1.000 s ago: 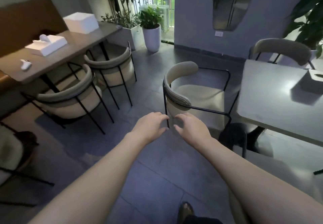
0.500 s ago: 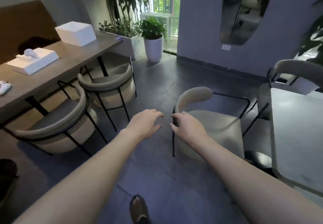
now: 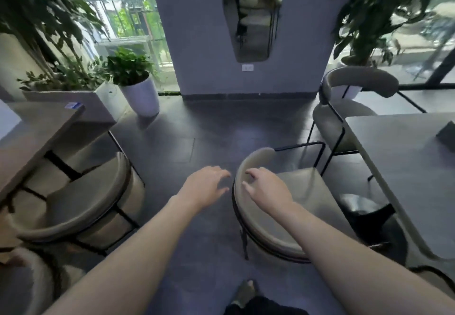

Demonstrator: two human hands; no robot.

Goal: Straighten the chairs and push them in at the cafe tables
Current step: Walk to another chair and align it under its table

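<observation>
A cream chair with a curved backrest and black metal frame (image 3: 302, 191) stands pulled out from the grey table (image 3: 403, 167) on the right, its back toward me. My right hand (image 3: 267, 189) hovers over the backrest's top with spread fingers, touching it or nearly so. My left hand (image 3: 205, 186) is open just left of the backrest, holding nothing. A second cream chair (image 3: 354, 85) stands at the table's far end.
A long wooden table (image 3: 37, 132) on the left has a cream chair (image 3: 93, 199) tucked under it and another at the lower left corner (image 3: 32, 287). A white planter (image 3: 141, 95) and plants stand by the back wall. My foot (image 3: 245, 292) is on the dark tile floor.
I have stepped closer to the pulled-out chair and my view has turned right. Both hands have reached forward, and the right hand is now over the backrest.
</observation>
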